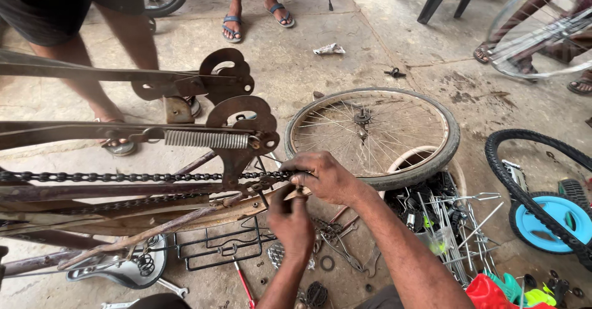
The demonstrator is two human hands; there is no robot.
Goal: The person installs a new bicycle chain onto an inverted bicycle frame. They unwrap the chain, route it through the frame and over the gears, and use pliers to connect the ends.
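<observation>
Your hands meet at the chain's rear end on an upturned rusty bicycle.

Your right hand [325,176] is curled, fingers pinching the chain [123,176] where it ends beside the frame's [92,192] rear plate. Your left hand [291,223], just below, is closed around a small part there; what it is, you cannot tell. A spoked wheel [373,135] lies on the floor [345,69] behind.
</observation>
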